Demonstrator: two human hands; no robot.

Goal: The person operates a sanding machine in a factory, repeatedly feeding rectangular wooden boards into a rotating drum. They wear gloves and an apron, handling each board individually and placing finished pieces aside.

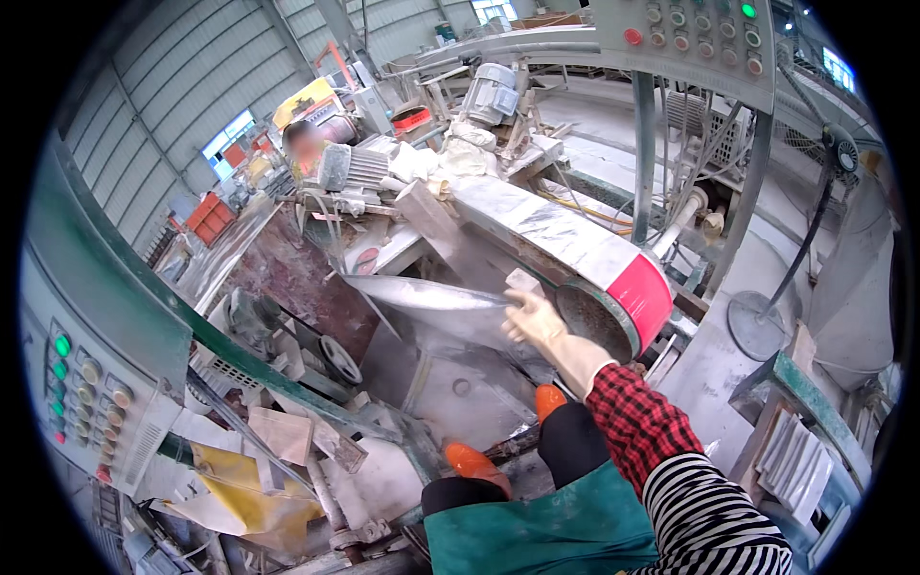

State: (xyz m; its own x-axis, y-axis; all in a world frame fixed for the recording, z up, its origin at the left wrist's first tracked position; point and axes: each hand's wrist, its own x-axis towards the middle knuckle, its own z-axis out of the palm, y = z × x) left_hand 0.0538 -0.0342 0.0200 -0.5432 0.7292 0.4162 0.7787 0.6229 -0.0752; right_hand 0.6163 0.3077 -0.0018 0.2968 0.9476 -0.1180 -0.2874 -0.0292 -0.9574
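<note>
My right hand [539,331], in a cream rubber glove, reaches forward at the middle of the view. Its fingers are bent round the right end of a pale, shiny plastic sheet [426,295], which stretches away to the left and hangs down. Just beyond the fingertips is a small whitish block [524,281]. Close by on the right is the rounded end of a long machine cover, white on top with a red end band [640,302]. My left hand is out of view.
Button panels stand at the left [91,398] and upper right [690,36]. A green curved rail [240,359] crosses the left side. Motors [492,93] and dusty rubble lie ahead. A pedestal fan [757,321] stands right. Another person [305,149] is far off.
</note>
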